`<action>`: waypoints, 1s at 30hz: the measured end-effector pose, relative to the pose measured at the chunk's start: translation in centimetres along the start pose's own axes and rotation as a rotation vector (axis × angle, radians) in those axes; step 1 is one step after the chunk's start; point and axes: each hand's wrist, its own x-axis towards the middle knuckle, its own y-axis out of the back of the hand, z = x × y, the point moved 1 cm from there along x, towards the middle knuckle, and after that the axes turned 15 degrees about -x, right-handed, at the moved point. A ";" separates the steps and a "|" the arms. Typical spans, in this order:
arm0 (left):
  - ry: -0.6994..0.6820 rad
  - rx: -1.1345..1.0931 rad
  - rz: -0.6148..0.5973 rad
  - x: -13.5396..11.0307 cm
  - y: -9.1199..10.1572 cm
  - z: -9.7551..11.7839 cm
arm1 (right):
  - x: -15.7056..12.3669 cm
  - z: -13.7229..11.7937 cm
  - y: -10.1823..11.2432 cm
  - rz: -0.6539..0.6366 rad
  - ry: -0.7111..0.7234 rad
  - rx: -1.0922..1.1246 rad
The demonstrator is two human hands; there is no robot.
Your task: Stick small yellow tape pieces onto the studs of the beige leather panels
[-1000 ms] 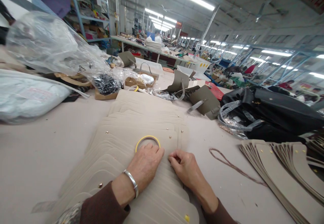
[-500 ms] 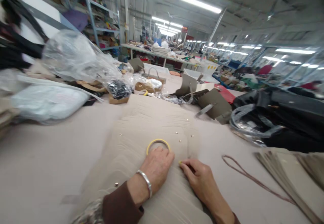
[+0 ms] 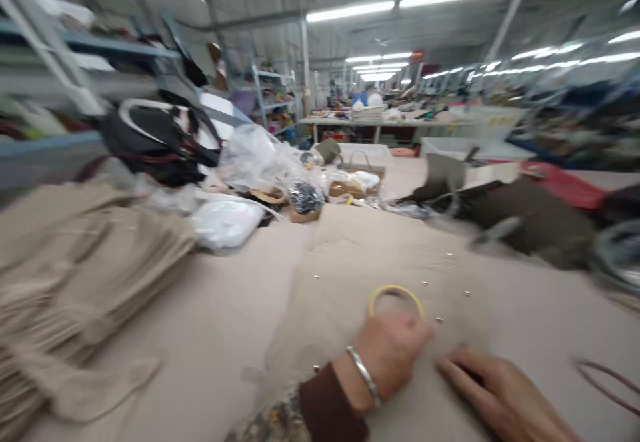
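Note:
The picture is smeared by motion. My left hand (image 3: 393,352), with a silver bracelet at the wrist, rests curled on a spread of overlapping beige leather pieces (image 3: 350,262), its fingers at the near edge of a yellow tape ring (image 3: 396,295). My right hand (image 3: 493,385) lies just to its right on the same pieces, fingers drawn together and pointing left. Small metal studs dot the pieces around the ring. Whether either hand pinches anything is lost in the blur.
A tall stack of beige pieces (image 3: 65,282) sits at the left. Plastic bags (image 3: 255,162), a black bag (image 3: 155,135) and small boxes lie behind. Olive bag parts (image 3: 525,222) lie at the right, a brown cord (image 3: 605,382) near right. Shelves and worktables stand beyond.
My head has swung left: the beige stack at the left has come into view and the fanned pieces at the right have gone out. Both hands stay by the yellow ring.

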 end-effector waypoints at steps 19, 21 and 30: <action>-0.150 -0.166 0.143 -0.3 -1.3 -0.8 | 0.2 -3.0 1.5 0.232 0.201 0.043; -0.113 -0.185 0.130 -0.3 -1.2 -0.6 | 0.2 -3.0 1.3 0.270 0.205 -0.021; -0.009 -0.179 0.126 0.4 -0.9 -0.3 | 1.0 -3.5 1.7 0.299 0.122 -0.015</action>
